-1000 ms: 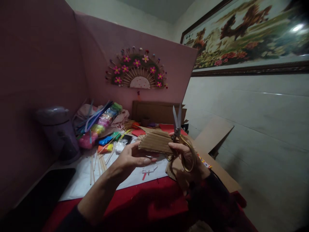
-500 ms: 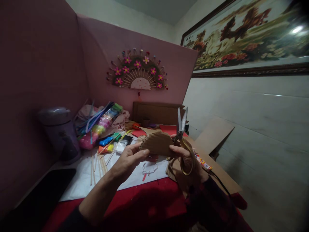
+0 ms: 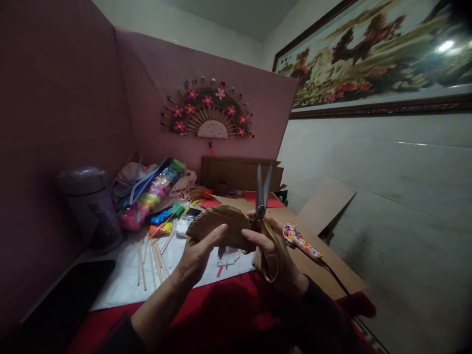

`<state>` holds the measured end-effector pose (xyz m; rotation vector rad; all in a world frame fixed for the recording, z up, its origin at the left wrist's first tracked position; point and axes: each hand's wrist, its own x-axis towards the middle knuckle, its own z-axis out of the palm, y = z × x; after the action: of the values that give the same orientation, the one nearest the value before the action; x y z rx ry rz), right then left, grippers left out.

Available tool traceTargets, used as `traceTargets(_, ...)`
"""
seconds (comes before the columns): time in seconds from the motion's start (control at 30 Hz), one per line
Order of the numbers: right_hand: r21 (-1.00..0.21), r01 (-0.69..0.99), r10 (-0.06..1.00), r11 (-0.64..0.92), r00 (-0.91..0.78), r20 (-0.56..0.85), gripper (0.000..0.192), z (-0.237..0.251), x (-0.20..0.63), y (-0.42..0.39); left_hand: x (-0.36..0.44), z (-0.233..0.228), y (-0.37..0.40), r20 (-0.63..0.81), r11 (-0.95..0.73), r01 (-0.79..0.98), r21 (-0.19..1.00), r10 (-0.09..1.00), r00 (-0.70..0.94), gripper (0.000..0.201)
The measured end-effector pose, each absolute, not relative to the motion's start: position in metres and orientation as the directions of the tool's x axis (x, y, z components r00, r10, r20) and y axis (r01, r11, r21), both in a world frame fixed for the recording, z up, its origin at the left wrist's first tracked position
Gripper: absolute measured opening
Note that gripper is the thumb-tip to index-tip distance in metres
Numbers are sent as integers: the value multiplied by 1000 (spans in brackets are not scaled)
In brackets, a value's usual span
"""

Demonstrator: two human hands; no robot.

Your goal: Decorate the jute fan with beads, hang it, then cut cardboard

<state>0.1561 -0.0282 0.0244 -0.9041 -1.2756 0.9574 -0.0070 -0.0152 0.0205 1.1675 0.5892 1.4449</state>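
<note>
Both hands up over the tabletop (image 3: pixel 236 295): left hand (image 3: pixel 197 253) pinches the cardboard (image 3: pixel 217 226) fan piece, right hand (image 3: pixel 273 255) grips the scissors (image 3: pixel 262 206), blades slightly parted, pointing up, just right of it

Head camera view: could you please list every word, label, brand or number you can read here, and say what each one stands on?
None can be read.
Framed picture on the wall: painted scene only, no lettering visible.
Colourful packets at the back of the table: any print is too small and blurred.
Cardboard piece in the left hand: plain.
Scissors in the right hand: no mark visible.
</note>
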Motion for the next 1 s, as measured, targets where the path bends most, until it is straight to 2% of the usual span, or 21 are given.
traceTargets(0.13, -940, -164, 954, 300, 51, 295, 41, 39, 143, -24, -10, 21, -13, 286, -199, -460, 865, 950, 128, 20)
traceTargets(0.3, -952, -172, 967, 253, 63, 246, 47, 51, 129, -18, -12, 23, -10, 189, -73, -492, 868, 964, 190, 22)
traceTargets(0.4, -949, -195, 968, 250, 19, 251, 47, 52, 122, -14, -12, 28, -8, 132, -50, -590, 806, 987, 96, 13)
traceTargets(0.5, -955, -211, 975, 207, -33, 219, 50, 50, 120, -16, -15, 35, -6, 56, -43, -684, 728, 998, -3, 14)
traceTargets(0.63, -967, -223, 981, 122, -124, 152, 63, 40, 128, -32, -23, 42, -1, -84, 47, -773, 632, 996, -8, 10)
traceTargets(0.73, -978, -199, 974, 61, -204, 102, 61, 29, 137, -50, -28, 44, 3, -152, 81, -811, 580, 988, -10, 11)
traceTargets(0.83, -994, -107, 966, 22, -254, 49, 61, 15, 142, -64, -31, 46, 4, -147, 47, -819, 571, 988, -46, 10)
traceTargets(1.0, -994, 80, 963, 74, -265, 50, 59, -2, 137, -72, -30, 49, 1, 27, -170, -807, 566, 982, -188, 9)
